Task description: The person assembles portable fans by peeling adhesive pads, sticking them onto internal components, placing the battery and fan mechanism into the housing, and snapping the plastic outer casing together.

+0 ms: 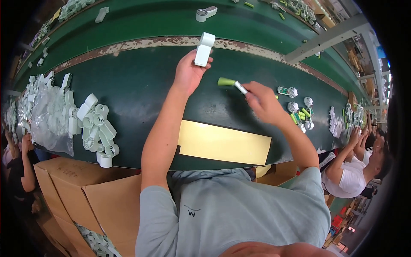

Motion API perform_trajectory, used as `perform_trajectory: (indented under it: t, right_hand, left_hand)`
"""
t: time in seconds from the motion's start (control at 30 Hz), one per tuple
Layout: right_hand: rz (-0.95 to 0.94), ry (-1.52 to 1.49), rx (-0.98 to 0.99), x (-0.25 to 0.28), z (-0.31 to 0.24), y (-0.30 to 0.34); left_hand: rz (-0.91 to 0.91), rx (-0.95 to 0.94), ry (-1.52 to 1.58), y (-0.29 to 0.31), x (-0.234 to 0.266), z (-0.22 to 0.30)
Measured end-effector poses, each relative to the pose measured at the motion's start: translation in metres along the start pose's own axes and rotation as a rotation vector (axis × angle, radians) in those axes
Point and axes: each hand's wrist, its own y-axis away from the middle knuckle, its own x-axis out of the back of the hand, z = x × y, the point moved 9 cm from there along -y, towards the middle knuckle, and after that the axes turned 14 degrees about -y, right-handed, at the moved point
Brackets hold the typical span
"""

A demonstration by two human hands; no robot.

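Observation:
My left hand (190, 73) is closed round a white plastic fan housing (202, 55), held above the far part of the dark green table with its ring-shaped end up. In my right hand (265, 100) is a small brush (239, 87) with green bristles and a pale ferrule; its bristles point left toward the housing but stay apart from it. To the right of that hand lie several white fan wheels (293, 106) with green circuit boards and green battery cells (305, 112). A yellow sheet (222, 143) lies on the table between my forearms.
Several white fan housings (98, 128) are heaped at the left, beside a clear plastic bag (51, 120) of similar parts. Beyond a worn ledge runs a green belt (150, 21) carrying a white fan (205, 14). Cardboard boxes (113, 197) stand below the near edge. A co-worker (349, 171) sits at the right.

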Motion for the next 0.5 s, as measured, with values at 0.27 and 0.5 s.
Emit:
perform_trajectory:
  t: [0.27,0.5]
  right_hand:
    - [0.261,-1.196,-0.254,-0.012,-0.018,-0.038]
    - [0.327,-0.477,0.001,-0.037,-0.034,-0.039]
  left_hand:
    - [-0.119,0.079,-0.249,0.015,-0.019,-0.02]
    - [-0.184,0.233,-0.225,0.017,-0.022,-0.05]
